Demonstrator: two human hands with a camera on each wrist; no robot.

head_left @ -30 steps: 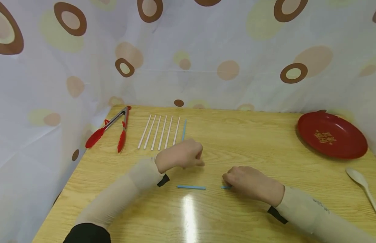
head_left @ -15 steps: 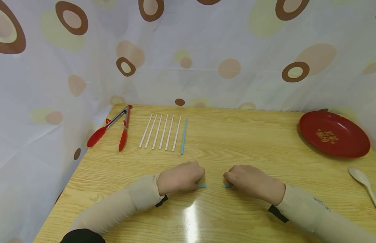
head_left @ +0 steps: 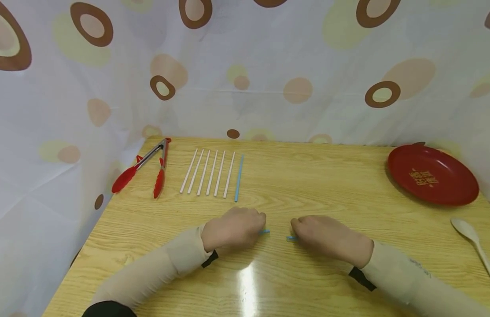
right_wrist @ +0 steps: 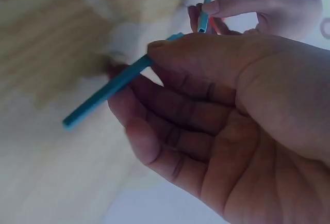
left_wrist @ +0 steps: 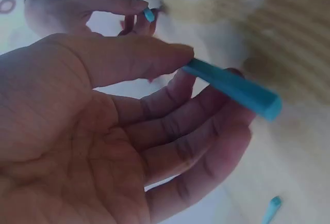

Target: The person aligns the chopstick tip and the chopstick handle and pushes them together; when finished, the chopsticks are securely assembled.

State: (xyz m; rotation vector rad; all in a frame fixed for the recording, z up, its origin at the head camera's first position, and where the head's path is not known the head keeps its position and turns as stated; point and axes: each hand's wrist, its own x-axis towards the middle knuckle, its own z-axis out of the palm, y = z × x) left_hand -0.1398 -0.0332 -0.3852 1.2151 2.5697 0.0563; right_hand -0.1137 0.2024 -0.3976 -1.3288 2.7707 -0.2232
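My left hand (head_left: 234, 231) pinches a slim blue stick (left_wrist: 237, 90) between thumb and fingertips; in the head view only its short end pokes out past the fingers. Facing it, my right hand (head_left: 329, 237) pinches a second blue stick (right_wrist: 105, 91) the same way, its long part jutting beyond the thumb in the right wrist view. The visible stick ends point toward each other across a gap and do not touch. Beyond the left hand, a third blue stick (head_left: 239, 179) lies on the wooden table (head_left: 308, 180), at the right end of a row of several white sticks (head_left: 211, 173).
Red-tipped metal tongs (head_left: 159, 165) lie spread at the back left. A red oval plate (head_left: 447, 178) sits at the back right, with a pale spoon (head_left: 470, 235) in front of it. A patterned cloth (head_left: 268, 105) hangs behind the table and along its left side.
My left hand has come down from beside the row to the blue stick lying in front and taken hold of it. Both held sticks have shifted slightly; the right hand has barely moved.
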